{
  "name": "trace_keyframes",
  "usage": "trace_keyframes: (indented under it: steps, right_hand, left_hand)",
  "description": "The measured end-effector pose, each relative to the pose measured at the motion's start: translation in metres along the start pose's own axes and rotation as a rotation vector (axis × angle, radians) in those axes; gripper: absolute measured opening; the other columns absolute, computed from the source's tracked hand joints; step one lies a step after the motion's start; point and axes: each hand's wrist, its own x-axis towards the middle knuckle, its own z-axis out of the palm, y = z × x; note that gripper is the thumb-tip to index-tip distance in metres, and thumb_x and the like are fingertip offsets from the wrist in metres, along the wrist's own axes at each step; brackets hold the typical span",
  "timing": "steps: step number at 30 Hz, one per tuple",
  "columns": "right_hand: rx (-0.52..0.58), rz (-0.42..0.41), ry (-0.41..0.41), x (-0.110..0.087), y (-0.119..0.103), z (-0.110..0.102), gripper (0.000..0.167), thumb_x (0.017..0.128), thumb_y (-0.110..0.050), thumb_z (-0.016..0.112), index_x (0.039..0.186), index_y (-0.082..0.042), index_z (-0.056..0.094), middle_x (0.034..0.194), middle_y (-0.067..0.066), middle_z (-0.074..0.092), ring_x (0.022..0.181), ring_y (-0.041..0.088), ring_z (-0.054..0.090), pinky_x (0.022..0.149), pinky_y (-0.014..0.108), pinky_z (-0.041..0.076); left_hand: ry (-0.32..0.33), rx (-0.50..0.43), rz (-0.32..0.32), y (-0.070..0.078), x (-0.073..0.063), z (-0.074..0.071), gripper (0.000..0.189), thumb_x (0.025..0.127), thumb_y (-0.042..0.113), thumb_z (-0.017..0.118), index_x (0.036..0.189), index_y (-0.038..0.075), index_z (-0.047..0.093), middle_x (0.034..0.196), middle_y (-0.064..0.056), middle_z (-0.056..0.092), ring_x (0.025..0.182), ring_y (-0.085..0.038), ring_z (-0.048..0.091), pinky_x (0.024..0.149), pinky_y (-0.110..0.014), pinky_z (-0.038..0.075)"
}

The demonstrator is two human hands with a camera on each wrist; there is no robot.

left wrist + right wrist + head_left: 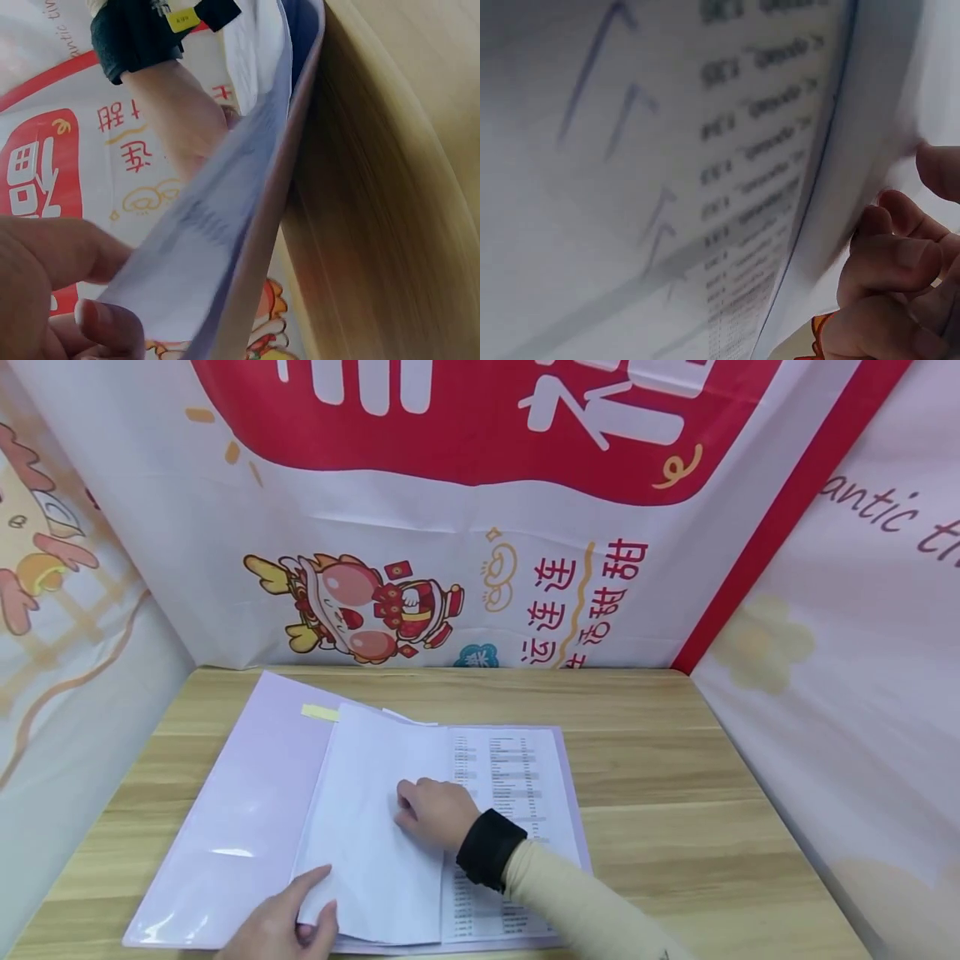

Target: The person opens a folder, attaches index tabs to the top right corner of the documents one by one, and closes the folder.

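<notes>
The white sheet lies over the middle of the lilac folder, its plain face up and its near left corner in my left hand. Thumb and fingers seem to pinch that corner lightly, probably because a loose edge would otherwise spring up. My right hand rests on the sheet's upper right part, fingers curled; whether they nip paper or merely press it, I cannot tell. I judge that this touch steadies the sheet between the two holds. So most of it spreads away from my left fingertips, and runs beneath and around my right. (Seen from the right wrist, paper near those fingers carries blurred print and slanted pen ticks.)

Just right of the sheet is the printed page, its rows partly hidden by my black wristband and pale sleeve. A yellow tab pokes out at the sheet's far left corner. Under everything is the wooden table; beyond it hangs a cloth with red and white lettering.
</notes>
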Motion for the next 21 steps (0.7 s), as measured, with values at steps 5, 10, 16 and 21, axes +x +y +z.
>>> trace_keyframes:
  steps: [5, 10, 16, 21]
  right_hand:
    - [-0.030, -0.021, -0.014, 0.001, -0.006, 0.006, 0.019, 0.094, -0.037, 0.063, 0.088, -0.022, 0.053, 0.071, -0.009, 0.047, 0.060, 0.007, 0.044, 0.051, 0.022, 0.033]
    - [-0.041, -0.033, -0.020, 0.002, -0.007, 0.010, 0.018, 0.093, -0.036, 0.064, 0.089, -0.023, 0.053, 0.073, -0.009, 0.047, 0.061, 0.007, 0.044, 0.052, 0.022, 0.034]
    - [-0.028, -0.038, -0.043, 0.003, -0.005, 0.009, 0.017, 0.093, -0.036, 0.065, 0.092, -0.023, 0.055, 0.075, -0.009, 0.049, 0.062, 0.007, 0.045, 0.054, 0.022, 0.035]
    - [0.025, -0.025, -0.095, 0.002, -0.004, 0.003, 0.016, 0.092, -0.036, 0.067, 0.093, -0.024, 0.056, 0.077, -0.009, 0.051, 0.064, 0.007, 0.047, 0.058, 0.021, 0.036]
  left_hand:
    - [-0.076, 0.076, -0.007, -0.008, -0.001, 0.000, 0.028, 0.062, 0.017, 0.083, 0.087, 0.011, 0.072, 0.048, 0.015, 0.055, 0.046, 0.008, 0.043, 0.043, -0.015, 0.035]
    - [-0.243, 0.188, -0.173, -0.002, -0.001, -0.007, 0.027, 0.068, 0.029, 0.085, 0.085, 0.014, 0.069, 0.049, 0.011, 0.047, 0.046, -0.003, 0.039, 0.044, -0.021, 0.031]
    - [-0.241, 0.323, -0.125, -0.006, 0.001, -0.008, 0.043, 0.060, 0.040, 0.088, 0.092, 0.016, 0.072, 0.079, 0.000, 0.057, 0.077, -0.026, 0.051, 0.063, -0.036, 0.040]
    - [-0.350, 0.331, -0.100, -0.011, 0.001, -0.004, 0.053, 0.067, 0.039, 0.085, 0.112, 0.018, 0.071, 0.118, -0.009, 0.061, 0.121, -0.037, 0.044, 0.088, -0.060, 0.041]
